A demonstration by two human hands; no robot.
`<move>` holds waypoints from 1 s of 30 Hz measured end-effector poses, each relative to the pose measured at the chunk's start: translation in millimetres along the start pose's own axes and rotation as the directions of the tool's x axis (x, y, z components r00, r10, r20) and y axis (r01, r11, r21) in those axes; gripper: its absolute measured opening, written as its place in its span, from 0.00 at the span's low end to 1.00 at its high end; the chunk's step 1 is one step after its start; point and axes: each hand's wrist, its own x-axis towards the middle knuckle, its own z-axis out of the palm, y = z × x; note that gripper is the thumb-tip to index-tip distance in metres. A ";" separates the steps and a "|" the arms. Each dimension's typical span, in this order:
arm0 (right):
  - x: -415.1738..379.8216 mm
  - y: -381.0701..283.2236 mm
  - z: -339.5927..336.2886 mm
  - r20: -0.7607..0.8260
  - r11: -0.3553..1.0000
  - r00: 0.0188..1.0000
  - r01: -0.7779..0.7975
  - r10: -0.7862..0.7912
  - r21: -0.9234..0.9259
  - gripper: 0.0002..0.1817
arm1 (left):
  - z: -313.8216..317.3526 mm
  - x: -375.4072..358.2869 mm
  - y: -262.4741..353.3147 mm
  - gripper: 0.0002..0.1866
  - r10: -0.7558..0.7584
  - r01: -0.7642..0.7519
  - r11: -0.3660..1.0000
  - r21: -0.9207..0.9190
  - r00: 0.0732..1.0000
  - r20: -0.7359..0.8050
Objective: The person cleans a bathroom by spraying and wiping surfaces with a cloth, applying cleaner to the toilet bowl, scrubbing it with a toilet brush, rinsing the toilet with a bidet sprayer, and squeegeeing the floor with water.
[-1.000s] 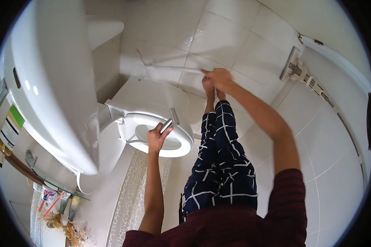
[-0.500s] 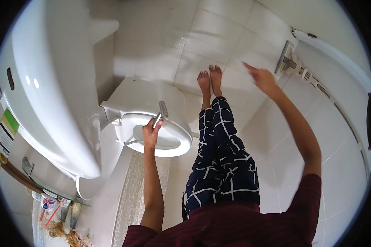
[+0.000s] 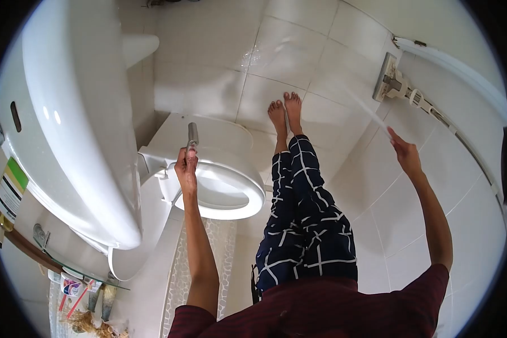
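Observation:
My left hand is closed around a metallic cylindrical sprayer, above the left side of the white toilet. The oval toilet seat lies just right of that hand. Far to the right, my right hand is raised beside the tiled wall, its fingers pressed together. A thin, pale, blurred streak runs from its fingertips toward the upper left; what it is cannot be made out.
A large white basin fills the left side. My bare feet stand on floor tiles with wet spots. A long-handled flat tool leans at the right wall. A glass shelf and assorted items sit lower left.
My left hand has moved left and slightly up with the sprayer, which now points more upright. My right hand has moved right and down, and the pale streak now shows at its fingertips.

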 end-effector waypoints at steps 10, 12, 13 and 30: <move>166.9 -158.1 145.4 0.003 0.946 0.950 0.312 -0.313 -0.088 0.24 | -11.2 1.4 14.9 0.17 -0.006 0.005 0.999 -0.037 1.000 -0.029; 194.9 -222.7 189.6 0.051 0.911 0.913 0.408 -0.405 -0.065 0.27 | -15.0 -1.8 14.6 0.18 0.010 -0.010 0.998 0.065 1.000 -0.006; 184.6 -250.6 183.3 0.112 0.897 0.897 0.437 -0.428 -0.064 0.28 | -17.7 -2.5 14.4 0.18 0.010 -0.008 0.996 0.090 1.000 -0.014; 209.8 -227.8 209.4 0.010 0.903 0.905 0.426 -0.426 -0.049 0.24 | -7.8 -15.1 -20.0 0.17 0.000 0.008 0.989 0.145 0.998 -0.056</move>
